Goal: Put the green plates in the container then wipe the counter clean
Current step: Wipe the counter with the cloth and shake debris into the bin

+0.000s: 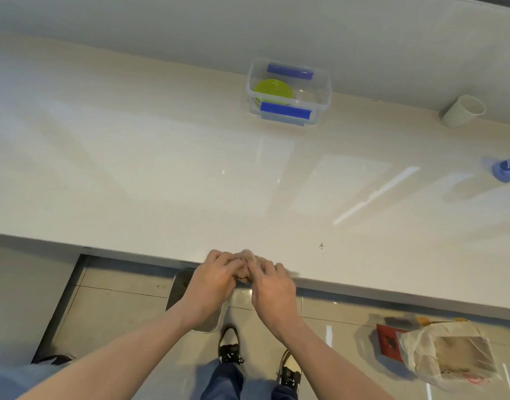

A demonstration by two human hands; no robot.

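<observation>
Head view, looking down. Pale tabletop (161, 157) spans the frame; a clear container (289, 92) with blue clips stands at its far edge, green plates (272, 89) inside. Left hand (212, 280) and right hand (272, 287) meet at the near edge, fingers (219, 259) curled together around a crumpled pinkish wad (246, 269). Dark crumbs (321, 246) lie just right of it.

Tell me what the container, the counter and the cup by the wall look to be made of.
Container: clear hard plastic, since the green plates show through its walls; blue clip latches.
Counter: polished stone or a stone-look composite, cream and glossy with sharp reflections.
Cup: probably paper or matte plastic, white with no shine; too small to tell.
</observation>
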